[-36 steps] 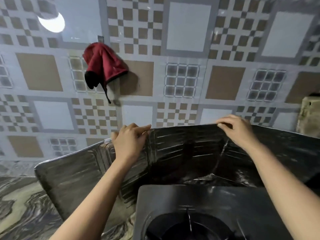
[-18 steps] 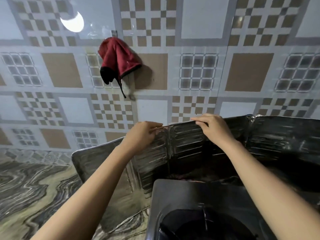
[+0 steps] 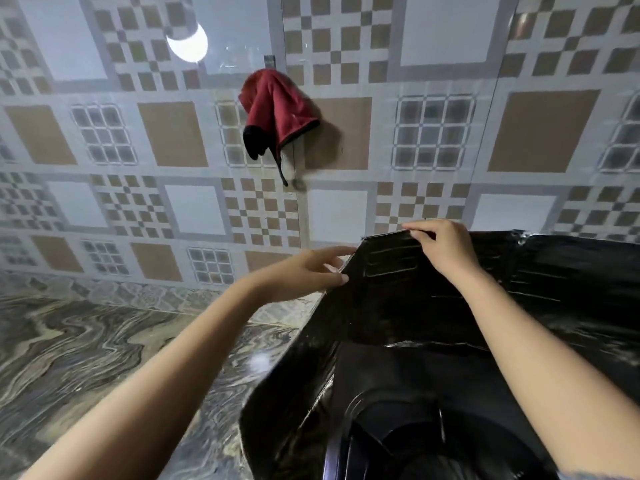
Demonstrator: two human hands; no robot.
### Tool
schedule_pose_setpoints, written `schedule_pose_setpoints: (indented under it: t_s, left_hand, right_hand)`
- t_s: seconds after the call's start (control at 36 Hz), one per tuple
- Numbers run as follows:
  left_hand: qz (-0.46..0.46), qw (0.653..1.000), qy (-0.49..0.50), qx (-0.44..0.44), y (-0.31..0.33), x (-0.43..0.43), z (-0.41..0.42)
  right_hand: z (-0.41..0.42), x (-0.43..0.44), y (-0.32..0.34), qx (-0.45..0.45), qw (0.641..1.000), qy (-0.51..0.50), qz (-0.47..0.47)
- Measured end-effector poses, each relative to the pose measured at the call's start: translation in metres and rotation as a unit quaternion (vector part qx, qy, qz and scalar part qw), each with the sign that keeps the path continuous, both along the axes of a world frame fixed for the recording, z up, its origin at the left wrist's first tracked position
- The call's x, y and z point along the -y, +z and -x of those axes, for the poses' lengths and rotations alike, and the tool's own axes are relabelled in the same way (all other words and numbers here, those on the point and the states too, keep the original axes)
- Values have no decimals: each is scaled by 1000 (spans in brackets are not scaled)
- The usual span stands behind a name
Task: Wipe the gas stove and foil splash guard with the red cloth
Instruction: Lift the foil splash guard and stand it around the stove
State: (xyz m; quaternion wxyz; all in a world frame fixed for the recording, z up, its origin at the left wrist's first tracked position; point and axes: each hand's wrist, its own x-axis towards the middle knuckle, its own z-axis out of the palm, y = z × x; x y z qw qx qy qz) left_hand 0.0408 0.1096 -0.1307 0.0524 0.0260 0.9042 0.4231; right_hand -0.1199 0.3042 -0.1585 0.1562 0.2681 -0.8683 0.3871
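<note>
At the top edge of the foil splash guard, the right hand has its grip clamped on the foil rim, fingers curled over the far side and the thumb on the near face. The left hand reaches toward the guard's left corner with its grip apart: the fingers are stretched out and spread, their tips right at the slanting left edge of the foil, though whether they actually touch it cannot be told. Both forearms are bare and run up from the bottom of the view.

The splash guard stands folded around the gas stove, its dark, shiny panels ribbed with pressed lines and creased at the folds. One panel rises behind the stove under the right hand, another runs off to the right, and a left panel slopes down toward the viewer. The stove sits inside this fold at the lower middle, black and glossy, with the curved rim of a burner well showing near the bottom edge.

Left of the stove lies the bench, a polished stone top with swirling grey and cream veins.

The red cloth hangs on the tiled wall well above the hands and apart from both, bunched from a small hook, with a dark trim and a thin cord dangling below. A round light reflection glares on the glossy checked tiles to the cloth's upper left.
</note>
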Motion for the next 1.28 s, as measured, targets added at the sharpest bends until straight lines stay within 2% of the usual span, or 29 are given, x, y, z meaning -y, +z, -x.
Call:
schedule_pose_setpoints:
  t_s: [0.11,0.19,0.25,0.31,0.39,0.47,0.56,0.64,0.75,0.89,0.94,1.06,1.17,1.28]
  left_hand:
    - [-137,989,41,-20,-22,-11,2]
    - [-191,979,51,-50,-32,-16,4]
    - [-265,962,49,-44,-31,-19,12]
    - [-343,934,84,-55,-33,-24,27]
    - [-500,858,109,-43,-51,-29,38]
    - [-559,819,125,-41,-53,-29,53]
    - [-565,810,144,-62,-53,-31,64]
    - [-598,782,160,-71,-53,-29,74]
    - [-579,792,177,-83,-56,-29,83]
    - [-602,773,178,-89,-60,-24,86]
    - [-594,778,183,-92,-58,-21,86]
    - [-552,810,177,-87,-56,-18,90]
    - [-542,814,190,-83,-56,-21,86]
    - [-550,807,195,-91,-61,-22,85]
  right_hand:
    - [3,1,-1,2,1000,4,7]
    - [7,1,-3,3,1000,9,14]
    - [9,3,-4,8,1000,12,21]
    - [12,5,-5,14,1000,14,24]
    - [18,11,-7,21,999,12,24]
    - [25,17,-8,20,999,13,34]
    - [33,25,-8,17,999,15,38]
    - [42,31,-7,-18,999,8,31]
    - [48,37,-15,-88,996,4,32]
    - [48,41,-30,-136,989,-6,54]
    - [49,44,-30,-139,988,-6,61]
    - [53,46,-29,-142,987,-12,72]
    - [54,46,-32,-168,983,-5,69]
    - [54,48,-33,-210,975,-44,62]
